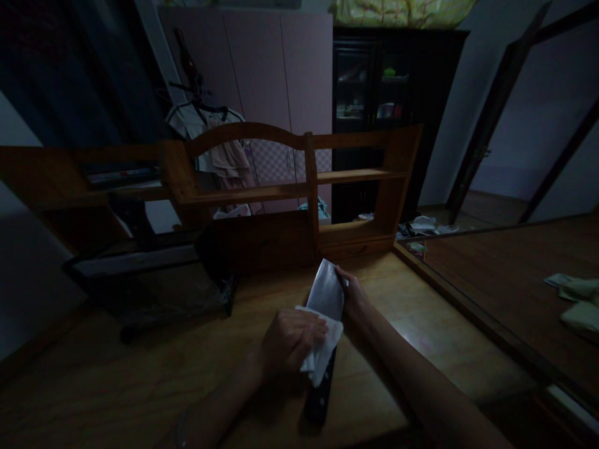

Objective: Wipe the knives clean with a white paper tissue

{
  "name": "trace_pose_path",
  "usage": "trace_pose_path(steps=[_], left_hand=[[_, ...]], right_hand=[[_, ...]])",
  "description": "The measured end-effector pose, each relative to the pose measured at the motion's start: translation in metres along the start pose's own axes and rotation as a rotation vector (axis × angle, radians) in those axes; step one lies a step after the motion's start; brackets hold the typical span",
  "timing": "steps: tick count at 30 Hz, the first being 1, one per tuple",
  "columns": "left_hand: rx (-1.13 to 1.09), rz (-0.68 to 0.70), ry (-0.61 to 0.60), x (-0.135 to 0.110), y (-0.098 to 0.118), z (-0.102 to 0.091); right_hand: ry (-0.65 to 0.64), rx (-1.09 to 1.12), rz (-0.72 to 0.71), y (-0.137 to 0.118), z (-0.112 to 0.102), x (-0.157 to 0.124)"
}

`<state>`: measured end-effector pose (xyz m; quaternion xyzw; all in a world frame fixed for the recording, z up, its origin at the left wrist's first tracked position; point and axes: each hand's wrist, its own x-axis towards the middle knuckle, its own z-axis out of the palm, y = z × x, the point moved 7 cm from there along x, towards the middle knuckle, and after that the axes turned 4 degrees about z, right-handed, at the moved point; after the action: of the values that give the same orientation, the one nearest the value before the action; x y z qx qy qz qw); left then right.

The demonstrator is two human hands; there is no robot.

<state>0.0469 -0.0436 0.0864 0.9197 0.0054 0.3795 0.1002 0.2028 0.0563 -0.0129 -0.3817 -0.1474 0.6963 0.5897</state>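
Head view: hours are read around the cleaver, with 12 straight ahead of the person.
Cleaver (326, 290): held over the desktop, low and just right of the middle of the view; its broad blade is pointed just past 12, its dark, riveted handle toward 6. Whether the desktop is touched by it cannot be told.
White tissue (331, 340): wrapped loosely over the lower blade, with a corner hung over the top of the handle.
Left hand (292, 340): brought in from 8; the tissue is clamped under its bent fingers and pressed on the blade. A band is worn at the wrist.
Right hand (354, 298): brought in from 4; the blade is gripped by its right edge near the tip, the thumb being hidden. The two hands are set apart, with the blade between them.
Wooden desktop (210, 368): spread beneath both hands.
Shelf hutch (311, 181): stood along the desktop's far edge, from 10 to 1.
Black-framed object (150, 293): placed at 10; its kind cannot be told.
Garments (229, 153): hung at 11, before a pink wardrobe (262, 62).
Black cabinet (435, 81): seen toward 1, topped by a yellow bundle (402, 12).
Pale cloth (580, 290): left on a brown surface near 3.
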Motion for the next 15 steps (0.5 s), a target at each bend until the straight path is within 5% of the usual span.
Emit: trace_pose_path(steps=[9, 15], left_hand=[[-0.143, -0.075, -0.267, 0.003, -0.005, 0.022], [-0.192, -0.07, -0.303, 0.007, 0.0, 0.024]], right_hand=[[-0.031, 0.019, -0.023, 0.0, 0.002, -0.002], [-0.038, 0.027, -0.014, 0.002, 0.0, 0.003]])
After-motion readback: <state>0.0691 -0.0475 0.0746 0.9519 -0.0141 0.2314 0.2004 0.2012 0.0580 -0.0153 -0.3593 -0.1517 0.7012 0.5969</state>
